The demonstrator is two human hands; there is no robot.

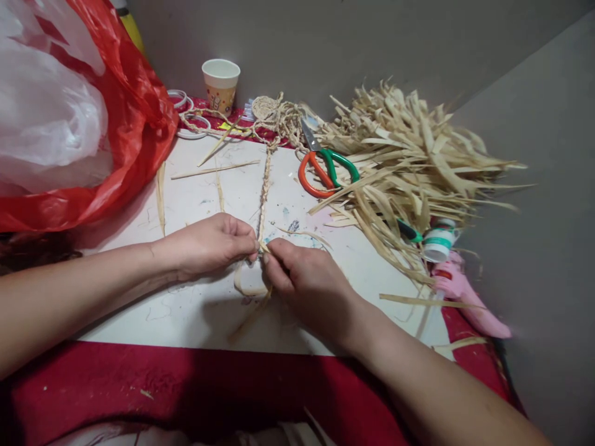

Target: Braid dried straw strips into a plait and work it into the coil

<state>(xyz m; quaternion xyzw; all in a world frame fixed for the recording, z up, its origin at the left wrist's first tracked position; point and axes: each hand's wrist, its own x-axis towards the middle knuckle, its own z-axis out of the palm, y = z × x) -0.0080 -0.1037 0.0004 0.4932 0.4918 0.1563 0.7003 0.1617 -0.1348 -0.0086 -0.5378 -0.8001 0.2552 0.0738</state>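
Observation:
A thin braid of pale dried husk strips [264, 192] runs from the back of the white board [186, 322] straight down to my fingers. My left hand [216, 244] pinches the near end of the braid from the left. From the right, my right hand [309, 282] pinches the strips at the same spot, its fingertips almost meeting the left ones. Loose strip ends [251, 317] hang below, between the hands and the board. The exact crossing of the strips is partly hidden by my fingers.
Scissors [328, 170] with orange and green handles lie beside a heap of dried strips [413, 155]. A paper cup [221, 87] and coiled braid [288, 118] stand at the back. A red plastic bag [153, 124] bulges at left; a pink glue gun [465, 294] lies right.

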